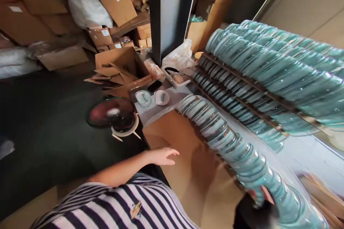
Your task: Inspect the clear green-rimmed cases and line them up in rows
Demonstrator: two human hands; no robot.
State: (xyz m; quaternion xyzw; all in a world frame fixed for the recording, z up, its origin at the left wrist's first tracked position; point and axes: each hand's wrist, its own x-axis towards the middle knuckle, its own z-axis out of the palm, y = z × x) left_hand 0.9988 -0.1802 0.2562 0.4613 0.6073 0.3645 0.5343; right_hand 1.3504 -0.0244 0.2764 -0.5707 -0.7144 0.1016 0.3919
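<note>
My left hand (162,156) reaches out over a brown cardboard sheet (188,171) on the bench, fingers stretched and apart, holding nothing. A long row of round blue-green glass discs (228,139) stands on edge along the sheet's right side. At the row's near end, the fingertips of my right hand (264,196) curl round the last discs; the rest of that hand is hidden by a dark blurred shape and the glass. My striped shirt (120,204) fills the bottom of the view.
More rows of the same glass discs (268,68) are stacked in layers on cardboard strips at right. Two white oval pieces (152,98), a white tray (176,78) and a plastic bag (180,54) lie at the bench's far end. A floor fan (113,114) and cardboard boxes (118,62) stand at left.
</note>
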